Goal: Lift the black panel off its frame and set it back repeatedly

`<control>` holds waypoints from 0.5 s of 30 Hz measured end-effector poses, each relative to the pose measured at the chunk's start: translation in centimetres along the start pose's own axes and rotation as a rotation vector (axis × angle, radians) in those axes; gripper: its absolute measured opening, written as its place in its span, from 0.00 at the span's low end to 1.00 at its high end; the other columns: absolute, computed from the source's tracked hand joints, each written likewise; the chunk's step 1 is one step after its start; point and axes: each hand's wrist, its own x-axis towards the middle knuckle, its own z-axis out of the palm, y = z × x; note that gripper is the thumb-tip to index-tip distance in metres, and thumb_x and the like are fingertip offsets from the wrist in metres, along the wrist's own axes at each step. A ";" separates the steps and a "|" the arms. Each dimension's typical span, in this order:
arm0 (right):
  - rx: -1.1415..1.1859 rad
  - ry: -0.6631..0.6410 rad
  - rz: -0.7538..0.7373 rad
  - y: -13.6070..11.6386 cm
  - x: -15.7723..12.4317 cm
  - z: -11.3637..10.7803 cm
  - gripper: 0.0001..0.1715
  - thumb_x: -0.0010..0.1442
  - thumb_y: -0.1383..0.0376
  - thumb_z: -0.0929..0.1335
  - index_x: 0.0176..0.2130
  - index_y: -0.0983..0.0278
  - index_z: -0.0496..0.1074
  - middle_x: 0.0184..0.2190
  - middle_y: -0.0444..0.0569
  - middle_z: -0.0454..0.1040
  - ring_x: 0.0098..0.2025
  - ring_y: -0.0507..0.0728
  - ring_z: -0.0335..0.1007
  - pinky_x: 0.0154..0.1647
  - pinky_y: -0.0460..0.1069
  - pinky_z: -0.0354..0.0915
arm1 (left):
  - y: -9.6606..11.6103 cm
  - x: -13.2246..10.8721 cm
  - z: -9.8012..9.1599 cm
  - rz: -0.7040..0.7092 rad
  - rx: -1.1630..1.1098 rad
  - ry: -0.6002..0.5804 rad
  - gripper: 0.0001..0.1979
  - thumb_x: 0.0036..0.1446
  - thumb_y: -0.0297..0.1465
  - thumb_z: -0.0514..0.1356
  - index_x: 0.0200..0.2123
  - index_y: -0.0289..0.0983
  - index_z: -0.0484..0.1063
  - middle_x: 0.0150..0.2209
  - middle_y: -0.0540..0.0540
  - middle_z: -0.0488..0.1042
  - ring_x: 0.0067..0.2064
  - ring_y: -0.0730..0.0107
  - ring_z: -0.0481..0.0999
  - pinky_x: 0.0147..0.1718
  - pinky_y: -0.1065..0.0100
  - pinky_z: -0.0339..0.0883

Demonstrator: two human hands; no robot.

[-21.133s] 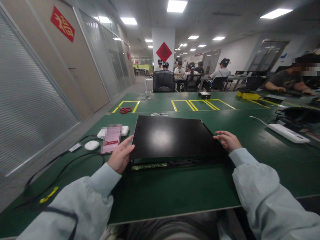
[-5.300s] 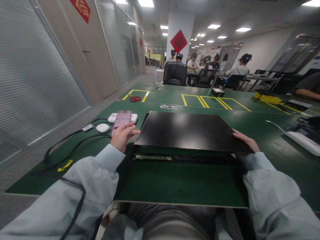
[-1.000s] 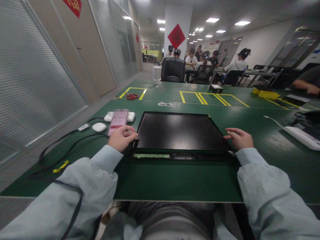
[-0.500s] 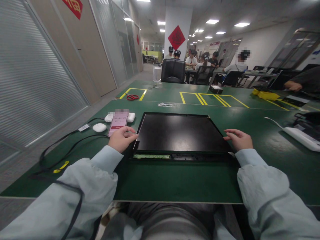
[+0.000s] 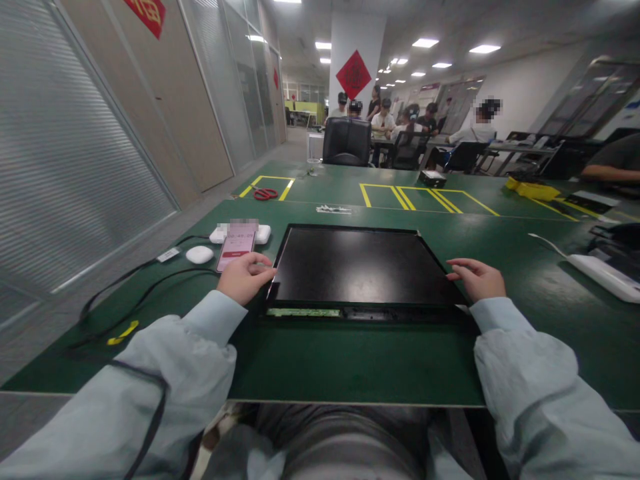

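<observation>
A dark, flat display panel lies before me on the green table, its black frame around it. Along its near side runs a black strip with a narrow green circuit board at the left. My left hand has its thumb and fingers pinched at the panel's left edge. On the opposite side, my right hand pinches at the right edge, fingertips curled in. Just beyond my left hand lies a phone showing a timer, leaning on a white power strip.
Left of the phone are a white rounded case and black cables. Red-handled scissors lie farther back. A white device with a cable is at right. Several people sit at tables behind a black chair.
My hands and the panel hold nearly the same position. At the far right, another person's arm has shifted back, and a standing person shows more clearly in the background.
</observation>
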 end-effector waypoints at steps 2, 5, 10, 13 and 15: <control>-0.025 -0.003 -0.002 0.0 0.0 0.0 0.13 0.59 0.58 0.75 0.42 0.58 0.88 0.24 0.47 0.83 0.33 0.62 0.81 0.33 0.52 0.69 | 0.2 -0.1 0.0 -0.006 0.015 -0.001 0.18 0.36 0.45 0.73 0.29 0.44 0.76 0.24 0.49 0.85 0.30 0.56 0.84 0.36 0.60 0.72; -0.046 0.006 0.001 0.0 -0.1 0.1 0.15 0.60 0.57 0.74 0.43 0.59 0.88 0.25 0.49 0.83 0.31 0.61 0.80 0.31 0.51 0.66 | 0.3 -0.2 0.0 -0.006 0.041 -0.007 0.18 0.36 0.46 0.72 0.30 0.44 0.76 0.24 0.49 0.85 0.30 0.56 0.83 0.36 0.60 0.71; -0.036 0.017 0.015 0.3 0.3 0.2 0.17 0.59 0.58 0.74 0.45 0.60 0.89 0.24 0.49 0.83 0.30 0.60 0.79 0.31 0.51 0.66 | 0.4 -0.3 0.0 0.006 0.063 -0.019 0.17 0.38 0.45 0.72 0.31 0.44 0.75 0.24 0.49 0.85 0.30 0.57 0.82 0.35 0.61 0.70; -0.030 0.003 0.069 0.6 1.0 0.2 0.17 0.56 0.60 0.75 0.44 0.60 0.90 0.23 0.48 0.82 0.30 0.61 0.79 0.30 0.51 0.66 | 0.4 -0.3 0.0 0.009 0.066 -0.011 0.17 0.38 0.45 0.71 0.31 0.44 0.76 0.24 0.49 0.85 0.30 0.57 0.82 0.35 0.61 0.71; -0.031 -0.005 0.078 0.7 1.1 0.1 0.17 0.55 0.61 0.76 0.43 0.60 0.90 0.23 0.48 0.82 0.30 0.61 0.79 0.30 0.51 0.66 | 0.4 -0.2 0.0 0.011 0.067 -0.008 0.17 0.38 0.45 0.71 0.31 0.44 0.76 0.24 0.49 0.85 0.30 0.58 0.82 0.35 0.62 0.70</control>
